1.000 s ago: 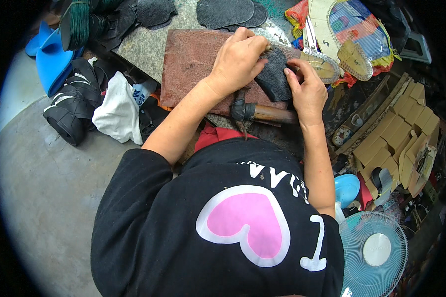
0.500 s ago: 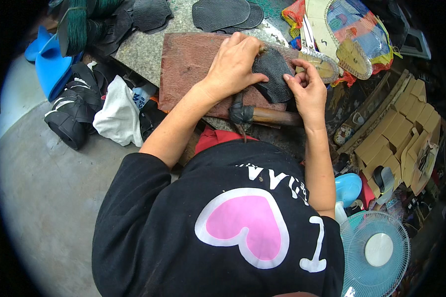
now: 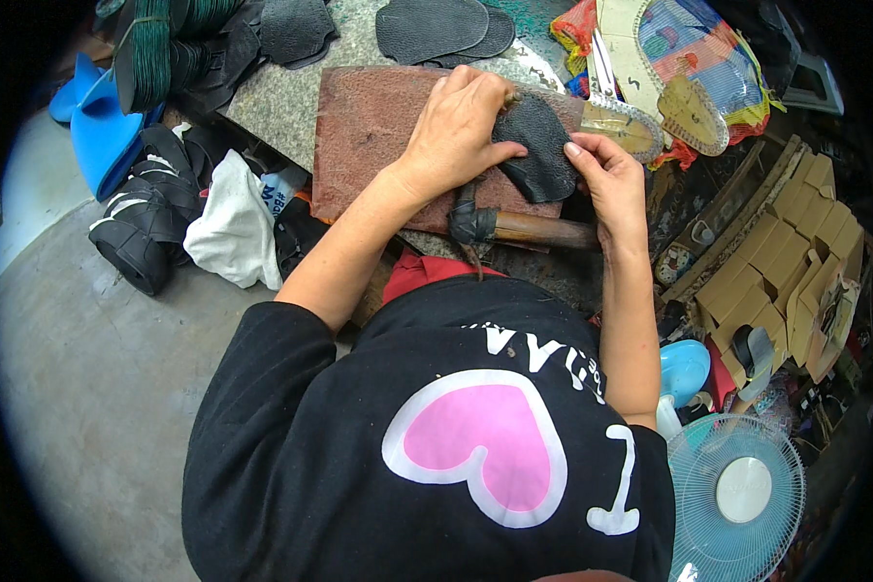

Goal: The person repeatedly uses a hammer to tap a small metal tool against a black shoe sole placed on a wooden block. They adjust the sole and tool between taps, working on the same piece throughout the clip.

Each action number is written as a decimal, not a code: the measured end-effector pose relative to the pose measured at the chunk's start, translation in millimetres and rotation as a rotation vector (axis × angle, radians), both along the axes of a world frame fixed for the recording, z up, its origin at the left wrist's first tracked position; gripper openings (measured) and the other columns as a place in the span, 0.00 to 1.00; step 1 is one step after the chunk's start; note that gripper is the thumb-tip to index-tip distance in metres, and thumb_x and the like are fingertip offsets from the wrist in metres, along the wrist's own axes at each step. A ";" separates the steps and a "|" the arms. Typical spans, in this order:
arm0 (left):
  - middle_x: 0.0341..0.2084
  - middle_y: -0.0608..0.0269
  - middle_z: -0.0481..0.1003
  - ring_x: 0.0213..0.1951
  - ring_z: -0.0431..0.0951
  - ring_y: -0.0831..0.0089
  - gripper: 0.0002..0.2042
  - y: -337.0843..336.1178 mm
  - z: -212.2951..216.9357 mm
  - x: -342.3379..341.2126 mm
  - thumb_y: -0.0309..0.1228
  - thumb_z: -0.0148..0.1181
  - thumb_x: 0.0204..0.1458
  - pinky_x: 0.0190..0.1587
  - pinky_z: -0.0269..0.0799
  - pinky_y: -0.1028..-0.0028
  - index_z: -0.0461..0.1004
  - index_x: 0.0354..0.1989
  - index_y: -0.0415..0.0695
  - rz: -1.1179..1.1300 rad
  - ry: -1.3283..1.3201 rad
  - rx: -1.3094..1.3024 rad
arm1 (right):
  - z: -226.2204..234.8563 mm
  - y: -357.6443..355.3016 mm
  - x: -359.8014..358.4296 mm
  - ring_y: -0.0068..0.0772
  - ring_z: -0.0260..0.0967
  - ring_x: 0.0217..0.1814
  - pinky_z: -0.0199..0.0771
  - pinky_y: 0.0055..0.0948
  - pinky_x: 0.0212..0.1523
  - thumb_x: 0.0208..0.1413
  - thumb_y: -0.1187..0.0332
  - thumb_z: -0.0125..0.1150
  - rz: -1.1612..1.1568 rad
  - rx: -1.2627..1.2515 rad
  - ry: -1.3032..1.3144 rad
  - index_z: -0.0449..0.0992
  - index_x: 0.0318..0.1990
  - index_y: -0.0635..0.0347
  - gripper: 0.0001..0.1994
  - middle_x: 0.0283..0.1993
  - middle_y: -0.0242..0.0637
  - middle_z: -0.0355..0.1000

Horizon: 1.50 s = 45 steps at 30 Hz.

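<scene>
The black leather piece [image 3: 535, 145] lies between my two grips: directly right of the left grip [image 3: 464, 124] and directly left of the right grip [image 3: 611, 179]. Its long axis runs from far to near, slanting slightly rightward at the near end. Both grips make contact, so neither is clearly nearer.

Right grip: thumb and forefinger pinch the leather's right edge. Left grip: fingers are curled at the far left edge, thumb laid on the leather; whether they grasp anything cannot be told.

Support: the leather rests on a reddish-brown slab [image 3: 369, 136], which extends left of the left grip. The slab sits on a speckled desk [image 3: 281, 107]. A hammer [image 3: 543, 229] lies bodyward of the leather, its handle reaching the right wrist.

Surroundings: further leather pieces [image 3: 432, 27] lie beyond the left grip; cardboard boxes [image 3: 786, 262] stand right of the right grip.
</scene>
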<state>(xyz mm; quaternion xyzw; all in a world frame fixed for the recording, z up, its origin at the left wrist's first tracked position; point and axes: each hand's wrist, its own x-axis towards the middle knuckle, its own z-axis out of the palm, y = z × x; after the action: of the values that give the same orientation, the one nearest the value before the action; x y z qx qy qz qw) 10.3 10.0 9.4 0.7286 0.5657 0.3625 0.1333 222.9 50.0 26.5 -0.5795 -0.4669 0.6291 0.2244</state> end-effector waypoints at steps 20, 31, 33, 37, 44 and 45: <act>0.36 0.53 0.76 0.41 0.75 0.74 0.12 11.5 10.0 -4.1 0.21 0.61 0.52 0.46 0.72 0.77 0.60 0.35 0.43 -0.067 -1.078 -0.676 | 2.8 0.9 3.2 0.16 0.70 0.39 0.69 0.17 0.43 0.60 0.71 0.60 -0.027 -0.042 0.310 0.78 0.43 0.65 0.08 0.38 0.29 0.76; 0.33 0.56 0.78 0.37 0.78 0.74 0.13 8.7 6.3 -6.3 0.19 0.62 0.49 0.42 0.74 0.79 0.61 0.32 0.46 -0.054 -1.389 -0.773 | 0.4 1.3 5.3 0.15 0.70 0.40 0.68 0.17 0.45 0.60 0.69 0.60 -0.006 -0.069 0.292 0.77 0.43 0.65 0.09 0.39 0.28 0.76; 0.31 0.58 0.77 0.35 0.76 0.77 0.14 7.7 6.0 -5.7 0.20 0.63 0.48 0.37 0.70 0.81 0.61 0.33 0.45 -0.043 -1.370 -0.777 | 0.8 1.3 6.0 0.15 0.70 0.39 0.68 0.17 0.45 0.60 0.69 0.60 -0.011 -0.085 0.305 0.76 0.43 0.65 0.09 0.38 0.28 0.76; 0.33 0.57 0.78 0.33 0.76 0.78 0.13 6.7 8.8 -6.2 0.18 0.61 0.49 0.36 0.72 0.82 0.61 0.32 0.46 -0.050 -1.400 -0.799 | 1.4 1.8 6.8 0.15 0.70 0.38 0.68 0.16 0.43 0.59 0.70 0.60 -0.023 -0.137 0.323 0.76 0.42 0.64 0.08 0.37 0.28 0.76; 0.33 0.61 0.77 0.29 0.73 0.83 0.13 2.9 21.0 -3.1 0.23 0.62 0.48 0.29 0.64 0.84 0.61 0.34 0.47 0.012 -1.341 -0.873 | 1.9 1.5 6.3 0.15 0.71 0.35 0.69 0.16 0.40 0.58 0.71 0.59 -0.058 -0.147 0.327 0.77 0.40 0.63 0.06 0.35 0.28 0.76; 0.33 0.61 0.77 0.30 0.73 0.83 0.13 2.7 22.1 -2.5 0.23 0.62 0.49 0.28 0.64 0.85 0.61 0.34 0.47 0.021 -1.345 -0.878 | 1.9 1.3 6.3 0.15 0.71 0.34 0.69 0.16 0.40 0.58 0.71 0.59 -0.071 -0.151 0.327 0.77 0.39 0.63 0.06 0.35 0.28 0.76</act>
<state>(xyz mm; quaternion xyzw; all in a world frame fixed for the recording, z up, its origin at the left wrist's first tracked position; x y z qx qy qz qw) 7.8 12.7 31.5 0.2298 0.4617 0.4694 0.7167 229.2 51.3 28.4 -0.5008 -0.3547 0.7400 0.2752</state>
